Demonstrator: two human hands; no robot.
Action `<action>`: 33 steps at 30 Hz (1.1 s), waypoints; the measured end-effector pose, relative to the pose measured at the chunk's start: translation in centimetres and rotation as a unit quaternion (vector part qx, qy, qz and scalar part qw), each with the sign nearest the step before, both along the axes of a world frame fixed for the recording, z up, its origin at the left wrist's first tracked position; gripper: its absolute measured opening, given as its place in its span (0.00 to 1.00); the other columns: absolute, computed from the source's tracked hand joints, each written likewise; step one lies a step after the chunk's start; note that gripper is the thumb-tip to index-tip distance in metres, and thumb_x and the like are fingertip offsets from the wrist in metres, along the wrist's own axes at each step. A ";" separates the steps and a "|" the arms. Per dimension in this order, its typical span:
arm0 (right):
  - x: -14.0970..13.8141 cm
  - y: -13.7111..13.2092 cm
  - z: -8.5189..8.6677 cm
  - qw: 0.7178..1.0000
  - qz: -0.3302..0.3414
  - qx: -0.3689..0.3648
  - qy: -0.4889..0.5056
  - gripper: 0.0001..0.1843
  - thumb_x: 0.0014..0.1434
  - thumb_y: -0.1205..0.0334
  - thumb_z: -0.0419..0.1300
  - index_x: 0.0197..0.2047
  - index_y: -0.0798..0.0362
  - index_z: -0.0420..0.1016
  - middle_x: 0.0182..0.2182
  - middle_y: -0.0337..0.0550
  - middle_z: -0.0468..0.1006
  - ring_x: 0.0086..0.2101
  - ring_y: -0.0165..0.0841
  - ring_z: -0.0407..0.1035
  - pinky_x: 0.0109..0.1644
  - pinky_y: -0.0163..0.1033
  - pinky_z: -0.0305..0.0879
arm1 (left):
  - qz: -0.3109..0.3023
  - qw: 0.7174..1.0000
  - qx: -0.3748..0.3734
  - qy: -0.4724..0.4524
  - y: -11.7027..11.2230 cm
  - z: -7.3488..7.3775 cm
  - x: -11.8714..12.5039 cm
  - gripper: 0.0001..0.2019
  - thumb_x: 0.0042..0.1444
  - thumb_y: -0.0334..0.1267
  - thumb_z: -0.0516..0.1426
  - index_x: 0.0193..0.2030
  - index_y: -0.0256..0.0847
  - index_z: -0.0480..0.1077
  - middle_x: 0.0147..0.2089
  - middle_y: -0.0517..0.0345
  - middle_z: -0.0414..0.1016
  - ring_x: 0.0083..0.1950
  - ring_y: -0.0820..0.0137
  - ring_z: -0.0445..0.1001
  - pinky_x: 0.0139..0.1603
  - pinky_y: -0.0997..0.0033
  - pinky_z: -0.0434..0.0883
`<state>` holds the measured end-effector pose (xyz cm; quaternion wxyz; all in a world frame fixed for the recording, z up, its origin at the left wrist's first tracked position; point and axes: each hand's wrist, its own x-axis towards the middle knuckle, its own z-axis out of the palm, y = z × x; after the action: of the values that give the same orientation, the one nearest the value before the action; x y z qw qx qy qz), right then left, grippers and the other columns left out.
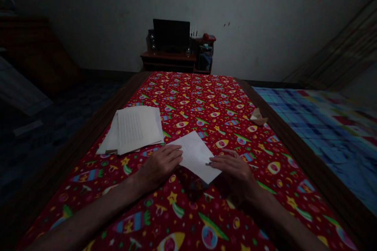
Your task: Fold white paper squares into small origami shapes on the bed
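A white sheet of paper (196, 156), turned cornerwise, is held between my two hands over the red patterned cloth (188, 98). My left hand (163, 162) is closed on its left corner, fingers together over the top and thumb hidden. At the right edge, my right hand (232, 166) grips the sheet between fingers and thumb. A dark shadow shows below the paper's near corner. To the left of my left hand lies a stack of papers (140, 129), its top sheet covered with rows of faint print or writing.
A small folded brown paper piece (258, 117) lies near the cloth's right edge. Beyond the far end stand a dark monitor (171, 34) on a desk (167, 58) and a red telephone (209, 37). Blue plaid bedding (294, 113) is on the right. The room is dim.
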<state>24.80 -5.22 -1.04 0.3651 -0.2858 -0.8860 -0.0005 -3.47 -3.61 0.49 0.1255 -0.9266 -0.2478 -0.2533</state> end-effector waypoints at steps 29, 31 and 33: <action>0.4 -1.2 0.0 0.993 -0.007 -0.118 -0.018 0.10 0.63 0.64 0.52 0.42 0.52 0.74 0.39 0.47 0.77 0.40 0.34 0.69 0.42 0.41 0.68 | 0.069 0.992 -0.100 0.036 -2.9 0.2 0.5 0.08 0.61 0.30 0.48 0.36 0.36 0.68 0.33 0.52 0.73 0.36 0.65 0.73 0.34 0.67 0.71; 0.8 -0.9 0.0 0.986 0.001 -0.168 0.019 0.10 0.63 0.63 0.52 0.41 0.52 0.75 0.38 0.47 0.77 0.39 0.33 0.70 0.42 0.40 0.69 | 0.073 0.981 -0.180 -0.015 -2.3 0.0 -0.5 0.06 0.60 0.31 0.51 0.38 0.37 0.69 0.35 0.53 0.74 0.38 0.66 0.73 0.37 0.67 0.71; 1.0 -0.7 0.0 0.977 -0.006 -0.205 0.049 0.11 0.63 0.63 0.52 0.40 0.51 0.76 0.36 0.46 0.78 0.38 0.33 0.71 0.40 0.39 0.69 | 0.054 0.964 -0.251 -0.076 -1.5 -0.4 -1.7 0.07 0.59 0.30 0.51 0.42 0.38 0.69 0.39 0.54 0.75 0.40 0.68 0.73 0.41 0.69 0.70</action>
<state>25.82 -5.97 -1.03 0.3419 -0.3599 -0.8463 0.1931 -5.14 -5.13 0.13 -0.1165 -0.8918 -0.3620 -0.2452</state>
